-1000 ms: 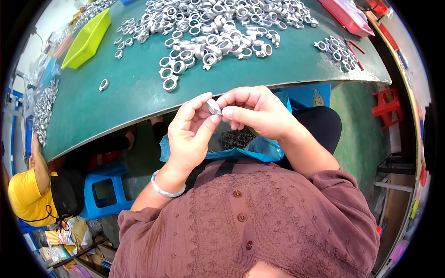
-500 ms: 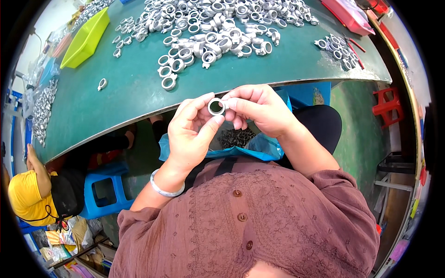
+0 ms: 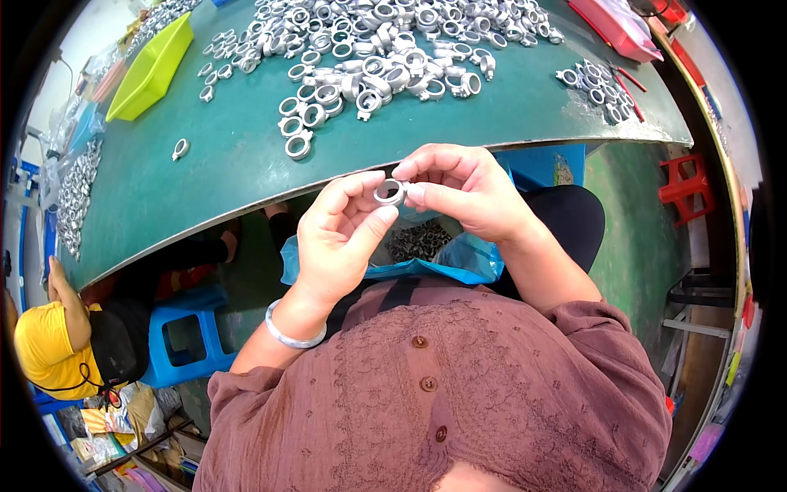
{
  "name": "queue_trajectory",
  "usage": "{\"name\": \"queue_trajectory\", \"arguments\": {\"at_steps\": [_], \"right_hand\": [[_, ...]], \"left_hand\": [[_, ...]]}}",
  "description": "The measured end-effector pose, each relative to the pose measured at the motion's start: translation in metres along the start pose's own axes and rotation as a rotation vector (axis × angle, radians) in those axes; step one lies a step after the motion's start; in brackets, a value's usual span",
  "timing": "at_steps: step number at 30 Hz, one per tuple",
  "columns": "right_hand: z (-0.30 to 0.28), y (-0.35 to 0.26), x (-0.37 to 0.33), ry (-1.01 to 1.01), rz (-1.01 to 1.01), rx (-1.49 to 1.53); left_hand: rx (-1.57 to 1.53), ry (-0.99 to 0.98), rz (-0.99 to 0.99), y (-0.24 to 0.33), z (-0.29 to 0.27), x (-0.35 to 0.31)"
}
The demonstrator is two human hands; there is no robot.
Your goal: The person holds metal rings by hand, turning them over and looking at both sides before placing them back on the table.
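Between my two hands, just off the table's front edge, is a small silver metal ring clamp [image 3: 388, 193] with a short lug on its right side. My left hand [image 3: 340, 234] has its thumb and fingertips at the ring's left rim. My right hand [image 3: 467, 193] pinches the lug between thumb and forefinger. Below the hands an open blue bag [image 3: 471, 261] holds many dark small parts [image 3: 418, 242]. A large heap of similar silver ring clamps [image 3: 377, 70] covers the far middle of the green table [image 3: 229, 184].
One loose clamp [image 3: 181, 148] lies left on the table, near a lime-green tray [image 3: 152, 70]. At right are a smaller clamp pile [image 3: 598, 90], red sticks [image 3: 631, 98] and a pink bin [image 3: 615, 29]. A person in yellow [image 3: 53, 344] sits left by a blue stool [image 3: 184, 340].
The ring clamp has tilted and shifted slightly right and down between my fingers. My right fingers have shifted their grip on the lug.
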State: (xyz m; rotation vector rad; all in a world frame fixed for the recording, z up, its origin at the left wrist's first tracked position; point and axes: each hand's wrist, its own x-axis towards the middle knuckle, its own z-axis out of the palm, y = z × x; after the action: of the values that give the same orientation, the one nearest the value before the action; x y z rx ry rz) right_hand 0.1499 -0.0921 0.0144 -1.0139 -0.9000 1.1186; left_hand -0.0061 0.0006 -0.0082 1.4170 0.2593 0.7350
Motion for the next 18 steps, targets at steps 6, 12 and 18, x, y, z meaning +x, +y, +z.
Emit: {"name": "queue_trajectory", "arguments": {"at_steps": [6,12,18], "right_hand": [[0.0001,0.0017,0.0001,-0.001,-0.046,0.026],[-0.0032,0.0032,0.0002,-0.034,-0.067,0.025],[-0.004,0.0013,0.0019,-0.048,-0.087,0.018]], "left_hand": [[0.017,0.024,-0.002,0.0046,0.0037,-0.0007],[0.04,0.01,-0.001,0.0036,0.004,-0.0003],[0.084,-0.015,0.034,0.0002,0.0017,0.0005]]}}
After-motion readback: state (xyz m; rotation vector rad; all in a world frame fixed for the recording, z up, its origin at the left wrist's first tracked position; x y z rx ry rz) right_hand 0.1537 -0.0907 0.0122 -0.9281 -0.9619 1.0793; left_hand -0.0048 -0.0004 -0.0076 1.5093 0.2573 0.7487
